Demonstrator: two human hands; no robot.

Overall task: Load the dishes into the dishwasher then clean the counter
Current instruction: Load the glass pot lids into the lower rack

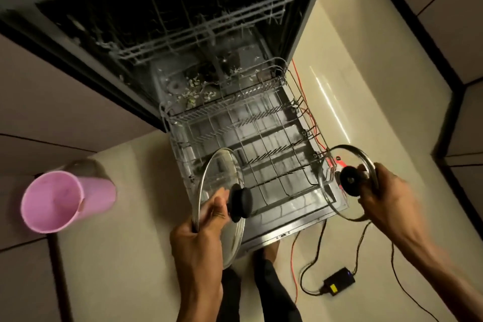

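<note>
Pink plastic jug (pixel 56 201) stands on the desk (pixel 15 206), well left of the pulled-out lower rack (pixel 251 144). Over the rack's near-left corner, the left hand (pixel 201 232) grips a glass lid (pixel 219 191) by its rim, fingers curled round the edge, black knob facing right. Over the rack's near-right corner, the right hand (pixel 384 191) grips a second glass lid (pixel 347 183) the same way. Loading is in hand; next, each lid probably wants standing on edge between the rack's tines.
</note>
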